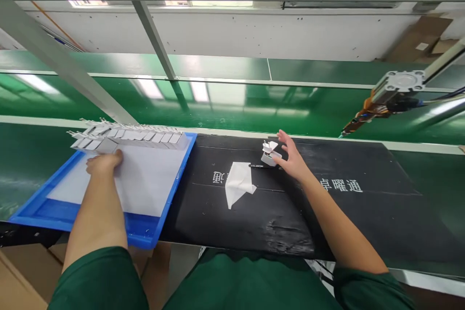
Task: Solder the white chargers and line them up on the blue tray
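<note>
Here, head view: the only view, looking down over both forearms onto a bench.
Left hand (103,162): it lies on the white sheet (145,184) in the blue tray (145,237), fingers curled under at the near end of the row of adapters (127,136). I cannot tell whether it pinches one.
Right hand (294,160): it is spread loosely, thumb raised, fingertips against the single white adapter (269,152). No closed pinch shows.
Single white adapter: it stands on the black mat (363,213), near the mat's far edge and just beside a thin black pen (256,166).
White cloth (238,186): it lies crumpled on the mat, near the adapter and apart from both hands.
Risk at the row: the adapters lean on one another, tightly packed. A sideways nudge from the curled fingers could probably tip several, or push the end ones over the tray's rim.
Risk at the adapter: with only light fingertip contact, it may topple or slide towards the green belt (236,106) behind the mat.
Risk from the pen: it lies so close that a reaching finger could roll it or knock it into the adapter.
Risk from divided attention: the hands work well apart, so one is likely placed unwatched.
</note>
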{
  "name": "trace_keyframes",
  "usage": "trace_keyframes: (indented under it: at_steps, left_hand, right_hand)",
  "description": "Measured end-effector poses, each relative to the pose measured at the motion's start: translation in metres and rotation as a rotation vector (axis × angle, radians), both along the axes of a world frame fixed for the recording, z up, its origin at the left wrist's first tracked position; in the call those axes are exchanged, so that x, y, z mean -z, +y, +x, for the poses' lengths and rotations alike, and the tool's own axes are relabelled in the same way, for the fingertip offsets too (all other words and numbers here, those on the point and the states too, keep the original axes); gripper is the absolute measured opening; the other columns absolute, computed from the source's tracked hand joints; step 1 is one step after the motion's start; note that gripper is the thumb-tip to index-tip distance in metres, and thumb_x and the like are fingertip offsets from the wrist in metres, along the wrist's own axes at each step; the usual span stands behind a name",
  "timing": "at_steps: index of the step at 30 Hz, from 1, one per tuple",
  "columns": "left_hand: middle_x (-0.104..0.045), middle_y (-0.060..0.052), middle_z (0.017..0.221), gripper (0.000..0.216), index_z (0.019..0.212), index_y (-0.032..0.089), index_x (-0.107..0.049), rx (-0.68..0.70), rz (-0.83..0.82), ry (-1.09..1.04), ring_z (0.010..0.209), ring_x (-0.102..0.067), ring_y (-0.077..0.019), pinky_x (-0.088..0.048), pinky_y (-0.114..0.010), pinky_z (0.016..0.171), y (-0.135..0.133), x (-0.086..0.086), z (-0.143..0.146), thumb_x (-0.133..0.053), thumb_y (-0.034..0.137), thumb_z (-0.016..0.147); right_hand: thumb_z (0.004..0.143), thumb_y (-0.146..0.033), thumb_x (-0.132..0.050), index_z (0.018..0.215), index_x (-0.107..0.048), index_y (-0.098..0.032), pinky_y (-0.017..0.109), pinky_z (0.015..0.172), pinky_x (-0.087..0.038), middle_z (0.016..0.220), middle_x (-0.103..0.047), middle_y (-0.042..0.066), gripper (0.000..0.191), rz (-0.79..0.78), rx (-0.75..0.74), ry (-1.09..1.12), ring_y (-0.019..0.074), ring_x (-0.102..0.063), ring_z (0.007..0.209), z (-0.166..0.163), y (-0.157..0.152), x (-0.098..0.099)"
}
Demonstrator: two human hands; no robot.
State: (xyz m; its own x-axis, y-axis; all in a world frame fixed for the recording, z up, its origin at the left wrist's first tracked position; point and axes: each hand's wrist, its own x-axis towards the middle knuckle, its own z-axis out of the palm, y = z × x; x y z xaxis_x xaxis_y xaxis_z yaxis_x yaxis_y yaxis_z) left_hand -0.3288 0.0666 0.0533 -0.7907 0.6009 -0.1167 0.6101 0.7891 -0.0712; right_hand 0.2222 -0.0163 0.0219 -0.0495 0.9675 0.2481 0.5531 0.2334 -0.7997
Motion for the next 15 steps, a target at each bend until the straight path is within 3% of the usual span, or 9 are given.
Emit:
trace_keyframes:
  at_steps: [3,7,10,12,15]
  left_hand:
    - [-0.068,-0.001,0.128,0.053,0.132,0.026,-0.054,-0.006,-0.163,-0.064,0.125,-0.058,-0.0335,-0.055,-0.048,0.09,0.004,-0.016,0.014,-0.053,0.051,0.086]
    - [-0.073,-0.01,0.113,0.057,0.121,0.014,-0.063,0.142,-0.227,-0.06,0.114,-0.063,-0.0331,-0.053,-0.044,0.092,0.006,-0.045,0.07,-0.047,0.058,0.089]
    - [-0.072,-0.005,0.115,0.047,0.115,0.02,-0.069,0.617,-0.018,-0.098,0.115,-0.062,-0.0306,-0.048,-0.039,0.098,-0.011,-0.065,0.144,-0.043,0.053,0.093]
    - [-0.072,-0.002,0.114,0.047,0.117,0.023,-0.069,0.815,0.149,-0.255,0.108,-0.065,-0.0278,-0.049,-0.034,0.094,-0.03,-0.072,0.2,-0.048,0.056,0.091]
    - [-0.071,-0.004,0.111,0.054,0.127,0.024,-0.064,1.064,0.227,-0.499,0.093,-0.067,-0.025,-0.05,-0.033,0.086,-0.057,-0.064,0.283,-0.057,0.059,0.086]
  right_hand:
    - [0.073,-0.02,-0.063,0.147,-0.034,-0.022,0.042,0.084,-0.055,0.137,-0.058,0.015,0.08,-0.344,-0.136,0.063,0.0266,-0.063,0.11,0.022,0.007,0.016]
    - [0.069,-0.027,-0.072,0.122,-0.061,-0.016,0.031,0.069,-0.05,0.097,-0.071,0.006,0.055,-0.404,-0.263,-0.045,0.018,-0.063,0.077,0.021,0.014,0.02]
    - [0.067,-0.035,-0.076,0.116,-0.063,-0.015,0.035,0.073,-0.05,0.084,-0.065,0.002,0.054,-0.344,-0.22,-0.085,0.017,-0.058,0.071,0.011,0.012,0.022]
    - [0.07,-0.039,-0.075,0.12,-0.06,-0.015,0.039,0.078,-0.051,0.093,-0.063,0.005,0.057,-0.285,-0.172,-0.089,0.0192,-0.057,0.078,0.003,0.007,0.025]
    - [0.074,-0.037,-0.071,0.125,-0.055,-0.017,0.043,0.09,-0.05,0.116,-0.056,0.012,0.057,-0.046,-0.107,-0.12,0.0248,-0.057,0.1,-0.008,0.0,0.03]
